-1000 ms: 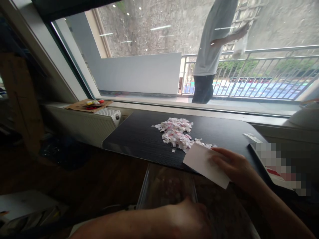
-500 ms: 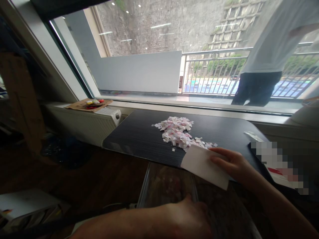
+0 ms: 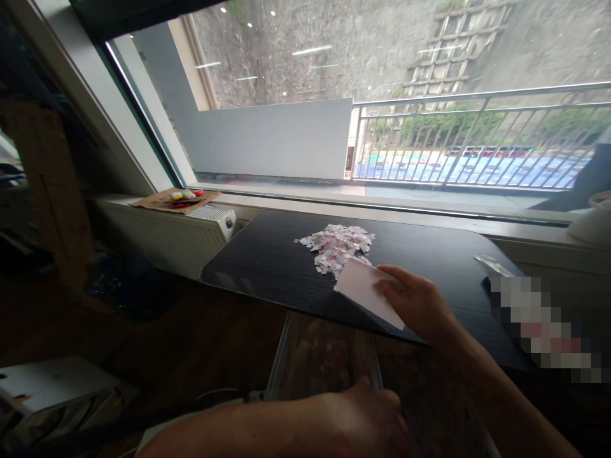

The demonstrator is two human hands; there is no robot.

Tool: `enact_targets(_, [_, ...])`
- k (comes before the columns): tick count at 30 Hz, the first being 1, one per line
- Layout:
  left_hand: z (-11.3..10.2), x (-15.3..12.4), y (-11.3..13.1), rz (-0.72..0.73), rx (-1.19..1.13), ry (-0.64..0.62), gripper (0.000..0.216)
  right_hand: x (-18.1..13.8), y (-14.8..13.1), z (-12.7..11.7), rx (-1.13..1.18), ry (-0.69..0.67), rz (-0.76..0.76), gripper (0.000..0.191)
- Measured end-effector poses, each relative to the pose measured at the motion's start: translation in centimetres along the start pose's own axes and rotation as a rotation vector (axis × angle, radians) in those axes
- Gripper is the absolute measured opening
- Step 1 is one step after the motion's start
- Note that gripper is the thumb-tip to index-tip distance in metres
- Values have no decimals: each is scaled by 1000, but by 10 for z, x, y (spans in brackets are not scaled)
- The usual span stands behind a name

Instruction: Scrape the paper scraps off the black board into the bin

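Observation:
My right hand (image 3: 414, 298) grips a white card (image 3: 365, 289) between thumb and fingers. The card slants over the dark tabletop (image 3: 267, 264), its far edge against the near side of a pile of small cut paper pieces (image 3: 341, 240). Lower down, my left hand (image 3: 370, 413) is closed on the right side of a clear plastic container (image 3: 281, 356), just below the table's front edge. Dim light blurs what lies inside the container, and most of the left fingers are hidden.
A radiator (image 3: 167, 238) stands left of the table, with a brown paper sheet (image 3: 147, 200) and small colourful items on top. A blurred-out object (image 3: 534, 318) lies at the table's right end. Behind the table is a large window (image 3: 305, 63).
My right hand has moved the card left and away from me, bringing the nearer paper pieces toward the pile. My left hand stays at the container. The person outside has moved right, mostly out of view.

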State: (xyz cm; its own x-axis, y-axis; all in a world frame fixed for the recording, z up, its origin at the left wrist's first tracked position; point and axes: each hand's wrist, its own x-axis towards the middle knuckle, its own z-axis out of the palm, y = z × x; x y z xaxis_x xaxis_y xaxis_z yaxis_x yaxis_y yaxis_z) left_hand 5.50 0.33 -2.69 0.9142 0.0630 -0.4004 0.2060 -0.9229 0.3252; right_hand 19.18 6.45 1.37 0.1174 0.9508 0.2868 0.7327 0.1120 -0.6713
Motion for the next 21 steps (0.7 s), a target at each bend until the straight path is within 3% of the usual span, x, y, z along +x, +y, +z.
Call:
enact_targets(2, [0, 0, -1, 6, 3, -29, 12, -1, -3, -5, -59, -13, -8, 45])
enact_targets(9, [7, -4, -1, 39, 22, 89, 11, -10, -3, -34, -120, -22, 41, 44])
enact_targets(16, [8, -6, -1, 38, 43, 109, 8, -10, 0, -30, -65, 2, 57, 45])
enact_targets(21, [6, -8, 2, 3, 68, 41, 7, -12, 4, -38, -102, -27, 32, 40])
